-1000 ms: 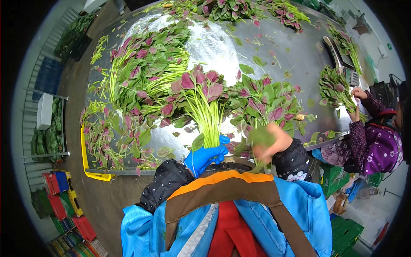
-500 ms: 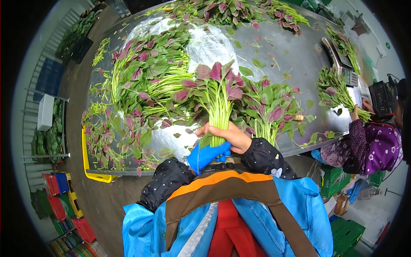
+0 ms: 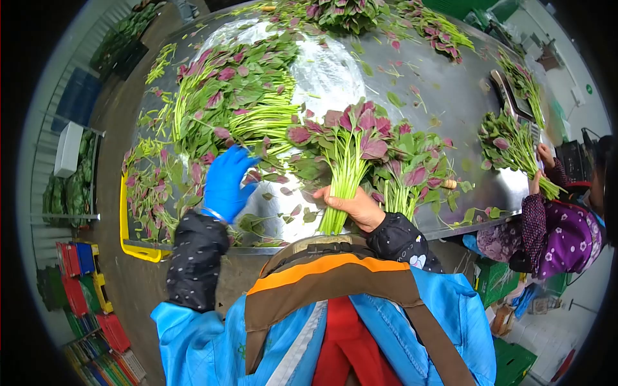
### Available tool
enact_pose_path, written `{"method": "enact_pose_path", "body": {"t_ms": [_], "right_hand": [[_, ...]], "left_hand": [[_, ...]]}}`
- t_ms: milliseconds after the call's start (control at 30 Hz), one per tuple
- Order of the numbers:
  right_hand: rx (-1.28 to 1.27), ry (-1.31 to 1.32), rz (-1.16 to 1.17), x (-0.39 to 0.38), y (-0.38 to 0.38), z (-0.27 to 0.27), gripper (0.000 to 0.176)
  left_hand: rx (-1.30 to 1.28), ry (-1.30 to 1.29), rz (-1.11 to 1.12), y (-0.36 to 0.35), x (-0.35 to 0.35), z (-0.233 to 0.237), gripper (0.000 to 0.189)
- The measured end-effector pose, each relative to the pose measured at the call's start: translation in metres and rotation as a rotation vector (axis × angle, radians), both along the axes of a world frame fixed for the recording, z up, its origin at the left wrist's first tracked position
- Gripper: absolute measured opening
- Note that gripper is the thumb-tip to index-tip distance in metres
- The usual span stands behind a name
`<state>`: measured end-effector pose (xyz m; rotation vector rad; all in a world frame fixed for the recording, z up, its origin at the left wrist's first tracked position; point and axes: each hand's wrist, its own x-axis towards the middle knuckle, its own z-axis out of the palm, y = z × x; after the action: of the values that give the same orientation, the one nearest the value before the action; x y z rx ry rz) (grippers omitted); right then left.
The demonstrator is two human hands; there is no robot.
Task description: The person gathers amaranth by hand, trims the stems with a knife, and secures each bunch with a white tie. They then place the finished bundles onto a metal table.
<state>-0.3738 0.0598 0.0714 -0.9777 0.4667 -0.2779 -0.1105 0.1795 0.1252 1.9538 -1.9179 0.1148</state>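
Observation:
My right hand [image 3: 354, 207], bare, is wrapped round the stems of a bunch of amaranth [image 3: 346, 154], its green and purple leaves pointing away from me. In a blue glove, my left hand [image 3: 228, 183] hovers over the near left of the table, fingers stretched out and no bunch in it. Just beyond its fingertips lies a large heap of amaranth [image 3: 238, 96]. Loose leaves and stems [image 3: 158, 190] are scattered to its left. Right of the held bunch, another amaranth bunch [image 3: 409, 174] rests on the metal table [image 3: 444, 96].
A clear plastic sheet [image 3: 328, 71] lies beside the heap. Further amaranth [image 3: 344, 14] sits at the far edge. At right, a co-worker in a purple flowered top [image 3: 570, 222] holds a bunch [image 3: 515, 148] near a scale [image 3: 508, 93]. A yellow crate [image 3: 138, 248] stands at the table's left corner.
My left hand has let go of the stem ends and moved left and away from me, toward the heap. The bunch in my right hand has shifted slightly right.

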Motion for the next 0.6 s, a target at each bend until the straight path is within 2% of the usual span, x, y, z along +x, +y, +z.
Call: {"method": "enact_pose_path", "body": {"t_ms": [33, 67, 100, 233, 267, 400, 500, 567, 600], "right_hand": [[-0.023, 0.008, 0.025, 0.001, 0.001, -0.005, 0.027], [-0.048, 0.016, 0.044, 0.002, 0.001, -0.009, 0.027], [-0.072, 0.026, 0.059, 0.002, 0.002, -0.01, 0.026], [-0.065, 0.009, 0.019, 0.001, 0.007, -0.014, 0.022], [-0.065, 0.028, -0.008, -0.001, 0.008, -0.013, 0.021], [-0.015, 0.039, -0.043, -0.004, 0.007, -0.012, 0.02], [-0.011, 0.039, -0.058, -0.005, 0.006, -0.023, 0.022], [0.006, 0.008, -0.022, -0.005, 0.005, -0.016, 0.026], [0.04, 0.013, -0.017, -0.004, 0.006, -0.015, 0.026]], "left_hand": [[-0.135, 0.252, -0.001, -0.019, -0.027, 0.017, 0.038], [-0.174, 0.345, -0.044, -0.031, -0.046, 0.02, 0.037], [-0.145, 0.248, -0.143, -0.045, -0.06, 0.021, 0.04], [-0.013, 0.073, -0.145, -0.075, -0.09, -0.01, 0.029], [-0.007, 0.112, -0.186, -0.079, -0.09, -0.016, 0.023], [0.167, 0.13, -0.3, -0.072, -0.076, -0.014, 0.022], [0.322, 0.688, -0.44, -0.037, -0.074, 0.011, 0.019], [0.876, 0.931, -0.377, -0.01, -0.05, -0.004, 0.02], [1.03, 0.622, -0.344, -0.005, -0.039, -0.005, 0.021]]}}
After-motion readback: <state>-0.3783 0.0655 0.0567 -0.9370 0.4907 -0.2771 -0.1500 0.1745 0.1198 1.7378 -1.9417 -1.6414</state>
